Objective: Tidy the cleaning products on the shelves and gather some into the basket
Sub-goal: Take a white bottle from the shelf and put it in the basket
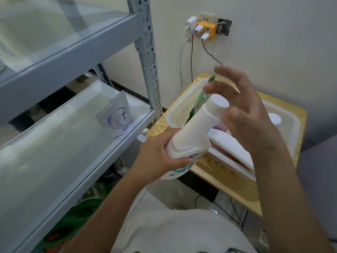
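White bottle [197, 125], gripped by the left hand [156, 154] over the basket [182, 108] (right hand [246, 115], fingers [231, 74] spread), probably needs lowering in next

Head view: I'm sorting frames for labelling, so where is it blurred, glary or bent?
In the head view the right hand is smeared by motion blur, while the left hand and bottle look fairly sharp. The glass shelves throw pale glare that washes out their surfaces. The wide lens tilts and bows the shelf post. The light is soft, with no hard shadows.
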A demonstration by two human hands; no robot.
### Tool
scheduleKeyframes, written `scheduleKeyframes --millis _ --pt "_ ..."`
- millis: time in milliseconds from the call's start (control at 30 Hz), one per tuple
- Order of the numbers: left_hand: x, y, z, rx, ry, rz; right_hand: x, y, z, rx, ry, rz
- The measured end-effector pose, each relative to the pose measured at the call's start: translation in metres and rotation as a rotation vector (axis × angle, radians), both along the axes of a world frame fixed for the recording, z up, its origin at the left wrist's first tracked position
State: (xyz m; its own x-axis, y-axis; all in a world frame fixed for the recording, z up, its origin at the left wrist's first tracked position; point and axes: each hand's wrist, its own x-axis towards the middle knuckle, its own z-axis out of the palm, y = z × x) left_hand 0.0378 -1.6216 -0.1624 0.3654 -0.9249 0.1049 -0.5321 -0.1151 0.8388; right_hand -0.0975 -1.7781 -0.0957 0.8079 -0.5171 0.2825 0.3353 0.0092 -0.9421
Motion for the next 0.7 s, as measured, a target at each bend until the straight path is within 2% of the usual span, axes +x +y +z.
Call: scheduleKeyframes --millis 67,200,333,533,700 --pt "-0.004 -0.011 -0.002 0.000 0.015 -0.027 -0.011 -0.007 -0.001 -0.014 -0.015 0.029" --pt "-0.017 -0.031 -0.001 -0.027 0.025 -0.100 -0.027 -0.024 -0.001 0.024 -0.050 -0.073" --pt "-0.027 -0.047 0.001 -0.036 0.063 -0.133 -0.044 -0.036 -0.003 0.009 -0.073 0.001" --pt "-0.032 -0.065 -0.003 -0.017 0.017 -0.204 -0.053 -0.037 -0.005 -0.027 0.021 -0.403" --pt "-0.027 -0.075 0.004 -0.029 0.020 -0.278 -0.069 -0.032 -0.001 -0.065 0.082 -0.231"
